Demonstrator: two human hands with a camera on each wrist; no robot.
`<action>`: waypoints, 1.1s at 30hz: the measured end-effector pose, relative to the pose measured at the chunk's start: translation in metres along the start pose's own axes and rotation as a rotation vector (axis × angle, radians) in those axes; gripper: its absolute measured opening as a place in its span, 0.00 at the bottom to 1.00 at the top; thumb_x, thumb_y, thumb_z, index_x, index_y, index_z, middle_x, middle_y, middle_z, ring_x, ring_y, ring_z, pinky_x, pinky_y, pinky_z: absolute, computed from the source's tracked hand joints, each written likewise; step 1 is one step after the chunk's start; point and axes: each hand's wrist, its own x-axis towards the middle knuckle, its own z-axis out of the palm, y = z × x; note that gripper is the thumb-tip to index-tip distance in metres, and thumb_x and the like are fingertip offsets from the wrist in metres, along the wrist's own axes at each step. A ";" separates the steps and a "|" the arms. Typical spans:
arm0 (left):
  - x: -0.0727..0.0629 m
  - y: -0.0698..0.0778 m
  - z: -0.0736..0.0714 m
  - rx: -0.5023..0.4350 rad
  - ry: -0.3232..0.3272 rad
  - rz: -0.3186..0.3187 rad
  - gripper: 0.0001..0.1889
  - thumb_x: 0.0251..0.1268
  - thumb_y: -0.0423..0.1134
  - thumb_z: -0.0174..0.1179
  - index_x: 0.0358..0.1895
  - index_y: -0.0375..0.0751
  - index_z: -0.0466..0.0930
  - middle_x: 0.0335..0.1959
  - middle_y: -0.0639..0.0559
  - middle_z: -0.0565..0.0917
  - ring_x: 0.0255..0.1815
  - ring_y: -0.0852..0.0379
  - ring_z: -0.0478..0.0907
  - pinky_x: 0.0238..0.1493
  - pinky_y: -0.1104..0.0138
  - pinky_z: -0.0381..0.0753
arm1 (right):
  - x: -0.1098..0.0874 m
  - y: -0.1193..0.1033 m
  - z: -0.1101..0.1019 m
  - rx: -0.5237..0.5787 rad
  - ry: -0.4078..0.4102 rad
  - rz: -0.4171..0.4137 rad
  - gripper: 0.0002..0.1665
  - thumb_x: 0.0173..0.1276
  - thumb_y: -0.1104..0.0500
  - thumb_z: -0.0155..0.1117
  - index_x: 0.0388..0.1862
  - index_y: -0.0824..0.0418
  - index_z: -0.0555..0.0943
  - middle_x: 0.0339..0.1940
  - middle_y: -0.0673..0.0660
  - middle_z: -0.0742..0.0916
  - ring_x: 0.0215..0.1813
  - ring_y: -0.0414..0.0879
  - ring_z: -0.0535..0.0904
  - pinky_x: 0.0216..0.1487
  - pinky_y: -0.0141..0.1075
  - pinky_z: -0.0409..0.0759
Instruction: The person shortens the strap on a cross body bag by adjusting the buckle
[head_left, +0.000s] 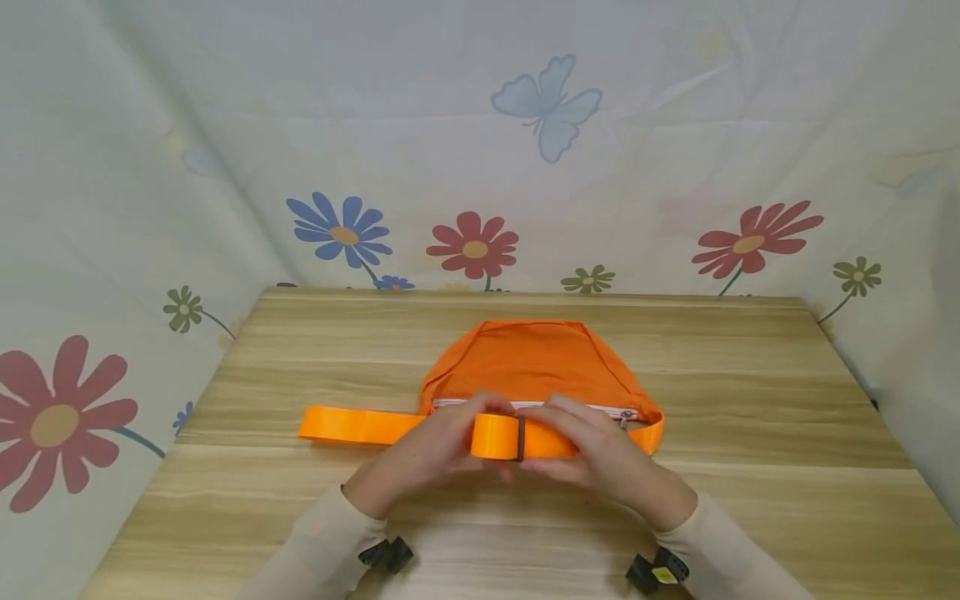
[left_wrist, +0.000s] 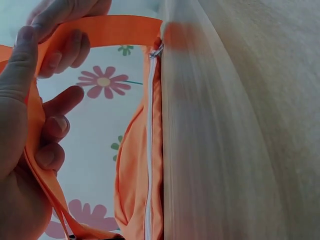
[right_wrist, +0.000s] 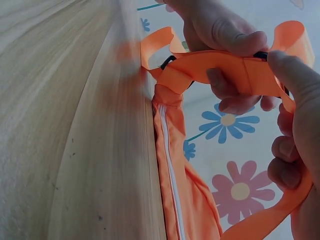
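An orange waist bag lies on the table, its white zipper facing the person. My left hand grips the bag's orange strap in front of the bag, thumb on top in the right wrist view. From the other side my right hand pinches the same strap close to a dark slide buckle, with its thumb at the buckle. A short loop of strap stands up at the buckle, between the two hands. Both hands hold this part raised above the table.
A folded strap loop extends left across the wooden table. Another strap section joins the bag's right end near the zipper pull. A flower-printed cloth hangs behind and around the table.
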 end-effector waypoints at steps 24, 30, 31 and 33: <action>-0.008 -0.006 -0.006 0.283 0.093 0.199 0.27 0.63 0.52 0.78 0.62 0.45 0.84 0.55 0.56 0.91 0.52 0.57 0.87 0.62 0.61 0.88 | -0.002 0.005 0.004 0.062 0.089 -0.031 0.29 0.63 0.57 0.83 0.60 0.59 0.83 0.45 0.50 0.86 0.41 0.40 0.81 0.44 0.25 0.83; -0.014 -0.008 -0.013 0.292 0.093 0.173 0.29 0.65 0.48 0.78 0.66 0.43 0.83 0.61 0.51 0.90 0.60 0.53 0.88 0.65 0.58 0.88 | -0.002 0.007 0.002 0.062 0.116 -0.032 0.28 0.63 0.55 0.83 0.58 0.61 0.83 0.45 0.52 0.87 0.41 0.41 0.82 0.45 0.26 0.83; -0.016 -0.010 -0.014 0.289 0.094 0.167 0.28 0.65 0.48 0.78 0.66 0.44 0.83 0.62 0.52 0.90 0.60 0.53 0.87 0.65 0.58 0.88 | -0.003 0.007 0.001 0.064 0.119 -0.031 0.27 0.64 0.55 0.83 0.58 0.62 0.83 0.45 0.52 0.87 0.41 0.41 0.82 0.45 0.26 0.83; -0.018 -0.012 -0.017 0.286 0.104 0.164 0.28 0.65 0.47 0.78 0.66 0.44 0.84 0.62 0.52 0.90 0.60 0.54 0.88 0.64 0.58 0.88 | -0.003 0.007 0.001 0.068 0.127 -0.032 0.27 0.66 0.52 0.82 0.58 0.63 0.83 0.45 0.53 0.87 0.41 0.41 0.81 0.44 0.26 0.83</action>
